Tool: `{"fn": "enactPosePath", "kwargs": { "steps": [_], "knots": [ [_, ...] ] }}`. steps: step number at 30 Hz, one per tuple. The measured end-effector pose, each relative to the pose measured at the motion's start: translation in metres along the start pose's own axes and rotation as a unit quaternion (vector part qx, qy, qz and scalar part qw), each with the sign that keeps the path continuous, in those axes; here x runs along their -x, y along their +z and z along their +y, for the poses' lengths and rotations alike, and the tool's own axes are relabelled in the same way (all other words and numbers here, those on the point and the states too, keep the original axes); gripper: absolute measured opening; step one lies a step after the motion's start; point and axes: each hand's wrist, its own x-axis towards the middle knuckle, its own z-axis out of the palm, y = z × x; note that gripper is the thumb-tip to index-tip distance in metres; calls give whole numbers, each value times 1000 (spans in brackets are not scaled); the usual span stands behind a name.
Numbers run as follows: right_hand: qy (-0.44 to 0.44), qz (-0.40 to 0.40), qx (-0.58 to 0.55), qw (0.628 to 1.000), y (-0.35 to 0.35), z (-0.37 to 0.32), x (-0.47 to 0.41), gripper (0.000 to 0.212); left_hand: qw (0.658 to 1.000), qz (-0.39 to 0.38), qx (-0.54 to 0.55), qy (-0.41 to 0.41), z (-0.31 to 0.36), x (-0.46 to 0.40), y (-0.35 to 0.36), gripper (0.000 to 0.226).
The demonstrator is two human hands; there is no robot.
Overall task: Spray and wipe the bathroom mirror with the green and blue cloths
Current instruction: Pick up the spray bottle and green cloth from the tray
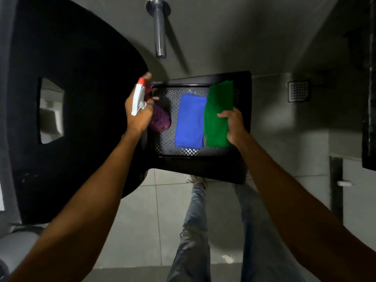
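Note:
My left hand point(138, 115) grips a spray bottle point(160, 120) with a purple body and a white and red trigger head, at the left edge of a black tray point(247, 82). A folded blue cloth point(190, 121) lies flat in the tray's middle. Beside it on the right lies a folded green cloth point(217, 110). My right hand point(234, 125) holds the green cloth's right edge, thumb on top. The mirror is not in view.
A big black round basin point(71, 98) with a square drain opening fills the left. A chrome spout point(159, 31) sticks out of the grey wall above the tray. A floor drain grate point(299, 91) sits at right. My legs in jeans stand on grey tiles below.

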Motion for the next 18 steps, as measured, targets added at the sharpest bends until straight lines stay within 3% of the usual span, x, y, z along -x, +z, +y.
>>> {"fn": "enactPosePath", "kwargs": {
  "steps": [5,7,9,11,14,18],
  "knots": [
    [21,-96,-114,989,-6,-65,58,46,998,-9,-50,40,75,17,15,66],
    [13,-135,-154,979,-8,-97,91,41,998,-24,-9,57,114,30,16,58],
    [-11,-166,-191,967,-9,-132,126,40,995,-44,66,59,154,39,21,65],
    [-44,-200,-216,955,-10,-165,163,55,988,-76,129,47,196,53,28,70],
    [-96,-239,-214,942,-8,-208,211,84,975,-132,160,83,247,72,40,44],
    [-161,-258,-225,926,-11,-255,257,78,962,-172,143,159,313,88,43,34]
  ]
}}
